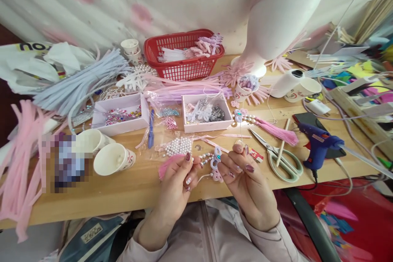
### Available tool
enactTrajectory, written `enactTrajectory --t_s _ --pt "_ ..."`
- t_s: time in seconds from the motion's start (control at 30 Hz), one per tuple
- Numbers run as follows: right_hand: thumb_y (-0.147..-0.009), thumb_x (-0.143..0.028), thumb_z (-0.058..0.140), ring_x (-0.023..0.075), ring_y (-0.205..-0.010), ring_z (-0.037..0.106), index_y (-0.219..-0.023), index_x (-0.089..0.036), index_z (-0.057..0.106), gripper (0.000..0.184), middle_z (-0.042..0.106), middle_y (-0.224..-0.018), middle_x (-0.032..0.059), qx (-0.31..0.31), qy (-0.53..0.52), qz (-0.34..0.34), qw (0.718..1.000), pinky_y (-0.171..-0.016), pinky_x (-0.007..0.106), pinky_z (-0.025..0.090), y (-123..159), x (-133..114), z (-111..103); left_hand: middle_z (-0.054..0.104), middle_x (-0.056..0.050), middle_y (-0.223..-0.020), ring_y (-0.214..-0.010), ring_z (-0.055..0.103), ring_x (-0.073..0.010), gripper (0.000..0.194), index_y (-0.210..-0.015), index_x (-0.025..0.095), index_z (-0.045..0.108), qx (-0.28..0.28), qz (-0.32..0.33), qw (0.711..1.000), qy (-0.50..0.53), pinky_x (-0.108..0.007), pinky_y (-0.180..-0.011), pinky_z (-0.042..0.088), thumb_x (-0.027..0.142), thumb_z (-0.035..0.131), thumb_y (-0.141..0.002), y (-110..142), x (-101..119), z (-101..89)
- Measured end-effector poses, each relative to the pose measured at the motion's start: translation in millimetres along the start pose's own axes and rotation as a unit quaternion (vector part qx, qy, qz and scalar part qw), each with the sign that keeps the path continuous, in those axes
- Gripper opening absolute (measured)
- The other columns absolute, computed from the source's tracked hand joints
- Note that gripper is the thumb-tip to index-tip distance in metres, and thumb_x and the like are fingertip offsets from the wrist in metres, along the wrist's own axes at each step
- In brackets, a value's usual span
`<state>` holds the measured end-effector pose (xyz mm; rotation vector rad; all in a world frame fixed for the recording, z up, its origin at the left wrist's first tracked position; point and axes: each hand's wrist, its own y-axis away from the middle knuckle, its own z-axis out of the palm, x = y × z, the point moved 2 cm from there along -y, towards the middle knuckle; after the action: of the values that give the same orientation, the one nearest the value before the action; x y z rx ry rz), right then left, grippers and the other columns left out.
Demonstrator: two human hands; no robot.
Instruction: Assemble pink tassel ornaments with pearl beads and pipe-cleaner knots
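My left hand is closed in a pinch, a small pearl-like bead showing at its fingertips. Beside it lie a pink tassel and a strand of pearls, which runs to a lilac and pink looped ornament with a blue gem. My right hand pinches what looks like a thin needle, pointing up. Part of the ornament is behind the right fingers. Farther back lies a second beaded ornament with a long pink tassel.
Scissors and a blue glue gun lie to the right. White boxes hold small parts, and loose pearls lie in front. Paper cups, a red basket and pipe cleaners stand around.
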<state>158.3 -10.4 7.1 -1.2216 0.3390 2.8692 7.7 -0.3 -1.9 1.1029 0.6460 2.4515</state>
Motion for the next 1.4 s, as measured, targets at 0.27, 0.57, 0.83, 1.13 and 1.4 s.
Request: enactTrajectory --t_s 0.27,0.57,0.83,1.13,1.4 --pt "-0.091 -0.039 0.077 0.0107 -0.058 0.057 -0.084 -0.025 0.067 0.019 0.065 -0.073 -0.0029 0.044 0.113 -0.134 0.984 -0.052 0.021 0.05 1 1 -1 0.065 -0.002 -0.059 -0.044 0.037 0.0002 0.044 -0.067 0.012 0.078 0.001 -0.027 1.0 -0.017 -0.013 -0.042 0.026 0.046 0.101 -0.05 -1 -3 3.9" --pt "-0.09 -0.025 0.079 0.0154 -0.075 0.072 -0.085 -0.025 0.073 0.008 0.075 -0.079 0.0011 0.017 0.241 -0.257 0.936 -0.068 0.026 0.059 7 1 15 0.051 0.005 -0.055 -0.044 0.024 -0.0005 0.044 -0.063 0.014 0.073 -0.097 -0.037 0.994 -0.042 -0.016 -0.044 0.023 0.053 0.092 -0.067 -3 -6 2.6" --pt "-0.094 -0.025 0.074 0.0148 -0.075 0.07 -0.089 -0.024 0.071 0.006 0.073 -0.082 0.0022 -0.011 0.24 -0.235 0.942 -0.062 0.024 0.054 5 1 12 0.04 0.008 -0.054 -0.043 0.019 -0.0005 0.048 -0.061 0.014 0.069 -0.134 -0.039 0.988 -0.06 -0.016 -0.043 0.021 0.056 0.089 -0.07 -4 -2 7.4" --pt "-0.094 -0.023 0.073 0.0151 -0.073 0.07 -0.09 -0.024 0.069 0.007 0.072 -0.082 0.0016 -0.025 0.239 -0.233 0.942 -0.066 0.026 0.058 2 0 8 0.048 0.006 -0.054 -0.044 0.019 -0.0012 0.047 -0.062 0.015 0.07 -0.116 -0.037 0.989 -0.08 -0.017 -0.044 0.022 0.057 0.089 -0.07 -5 -4 8.5" --pt "-0.094 -0.026 0.073 0.0148 -0.074 0.07 -0.09 -0.023 0.069 0.006 0.072 -0.083 0.0019 -0.016 0.244 -0.23 0.942 -0.06 0.023 0.055 1 2 6 0.056 0.003 -0.061 -0.044 0.022 -0.0004 0.047 -0.063 0.014 0.07 -0.11 -0.037 0.99 -0.082 -0.017 -0.044 0.021 0.056 0.089 -0.071 -5 -4 5.8"
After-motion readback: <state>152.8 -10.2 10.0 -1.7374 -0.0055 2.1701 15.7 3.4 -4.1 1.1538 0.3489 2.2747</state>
